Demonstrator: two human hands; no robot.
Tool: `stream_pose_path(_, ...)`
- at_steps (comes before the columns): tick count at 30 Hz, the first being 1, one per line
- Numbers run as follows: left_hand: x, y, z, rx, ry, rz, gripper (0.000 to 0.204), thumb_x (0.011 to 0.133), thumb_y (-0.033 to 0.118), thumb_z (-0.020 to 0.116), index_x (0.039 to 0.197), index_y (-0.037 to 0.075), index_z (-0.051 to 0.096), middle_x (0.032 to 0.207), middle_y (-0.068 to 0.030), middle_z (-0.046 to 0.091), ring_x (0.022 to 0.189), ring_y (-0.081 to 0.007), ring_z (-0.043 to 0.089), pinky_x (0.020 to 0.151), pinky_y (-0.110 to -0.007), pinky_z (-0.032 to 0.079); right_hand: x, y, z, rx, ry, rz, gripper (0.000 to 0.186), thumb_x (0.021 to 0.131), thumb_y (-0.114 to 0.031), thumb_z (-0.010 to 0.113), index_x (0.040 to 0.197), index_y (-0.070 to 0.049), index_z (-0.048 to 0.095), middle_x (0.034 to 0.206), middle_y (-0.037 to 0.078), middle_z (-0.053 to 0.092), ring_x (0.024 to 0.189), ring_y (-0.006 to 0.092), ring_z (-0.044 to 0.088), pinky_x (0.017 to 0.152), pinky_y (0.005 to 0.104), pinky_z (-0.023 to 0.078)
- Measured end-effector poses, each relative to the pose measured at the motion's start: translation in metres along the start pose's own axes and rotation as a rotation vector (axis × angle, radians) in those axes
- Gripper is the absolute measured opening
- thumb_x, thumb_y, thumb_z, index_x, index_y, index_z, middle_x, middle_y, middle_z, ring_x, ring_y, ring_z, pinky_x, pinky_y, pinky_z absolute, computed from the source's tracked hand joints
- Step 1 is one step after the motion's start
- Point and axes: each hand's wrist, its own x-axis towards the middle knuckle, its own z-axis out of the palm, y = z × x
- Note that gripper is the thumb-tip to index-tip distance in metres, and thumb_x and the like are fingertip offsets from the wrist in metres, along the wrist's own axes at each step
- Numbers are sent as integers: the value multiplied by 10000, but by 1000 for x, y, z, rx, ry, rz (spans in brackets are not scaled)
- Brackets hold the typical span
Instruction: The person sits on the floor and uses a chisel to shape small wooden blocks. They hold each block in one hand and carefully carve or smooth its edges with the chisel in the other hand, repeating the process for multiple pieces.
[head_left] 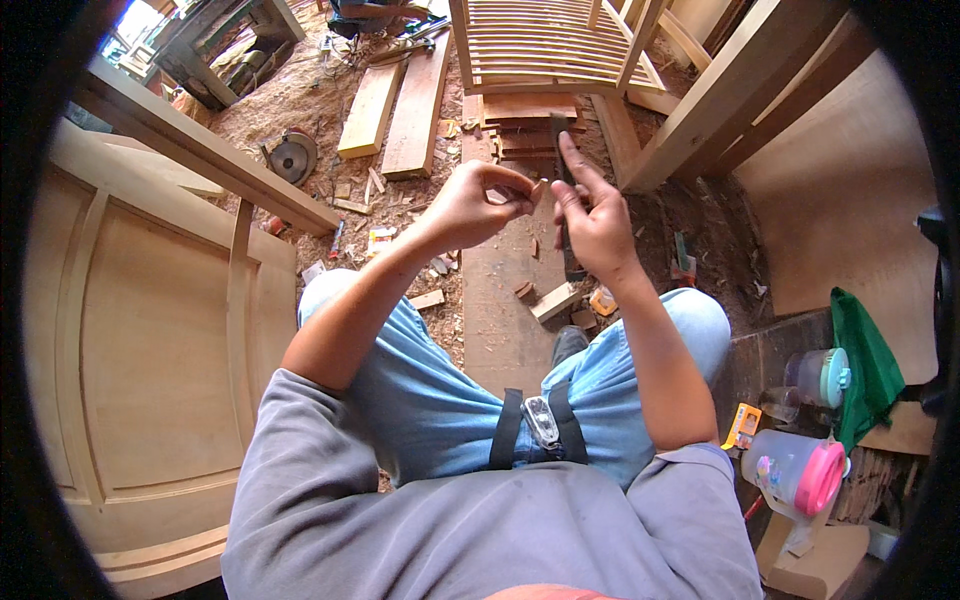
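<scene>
My left hand is closed in a pinch, thumb against fingertips, on a small wood piece in front of me. Close beside it, my right hand is closed round a long, flat, dark file, its index finger stretched along the upper part. The file stands roughly lengthwise away from me, its far end beyond my fingertip. Whether it touches the small piece I cannot tell. Below both hands, between my knees, runs a wide wooden board with a short wood block and offcuts.
At left stands a panelled wooden door; beyond it a circular saw lies among shavings. Thick planks and a slatted frame are ahead. At right are a pink-lidded jug and green cloth. Another person is far off.
</scene>
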Motion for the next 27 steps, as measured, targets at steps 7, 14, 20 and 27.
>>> stream_pose_path(7, 9, -12, -9, -220, 252, 1, 230, 958, 133, 737, 1149, 6, 732, 1005, -58, 765, 874, -126, 700, 796, -284, 564, -8, 1, -8, 46, -180, 87, 586, 1030, -79, 595, 1571, -259, 456, 662, -28, 547, 543, 56, 493, 507, 270, 498)
stream_pose_path(14, 8, -15, -15, -291, 245, -39, 266, 978, 206, 738, 1167, 19, 730, 997, -58, 771, 893, -113, 717, 757, -271, 578, -11, 1, 3, -34, -276, 5, 588, 1038, -59, 574, 1573, -270, 452, 696, -24, 554, 557, 59, 503, 508, 262, 498)
stream_pose_path(20, 8, -18, 5, -101, -54, -35, 346, 1001, 239, 707, 1230, -21, 705, 1051, -112, 770, 959, -172, 727, 850, -335, 601, 9, 1, -10, 301, 142, -30, 563, 1048, -83, 572, 1575, -233, 442, 642, 1, 549, 455, 112, 541, 438, 300, 496)
stream_pose_path(27, 20, -56, 24, 311, 72, 64, 253, 963, 210, 734, 1095, -5, 743, 974, -108, 780, 904, -154, 727, 819, -336, 580, 7, -2, -37, 330, 192, -15, 556, 1041, -47, 572, 1574, -116, 429, 645, -46, 530, 546, 58, 514, 476, 235, 489)
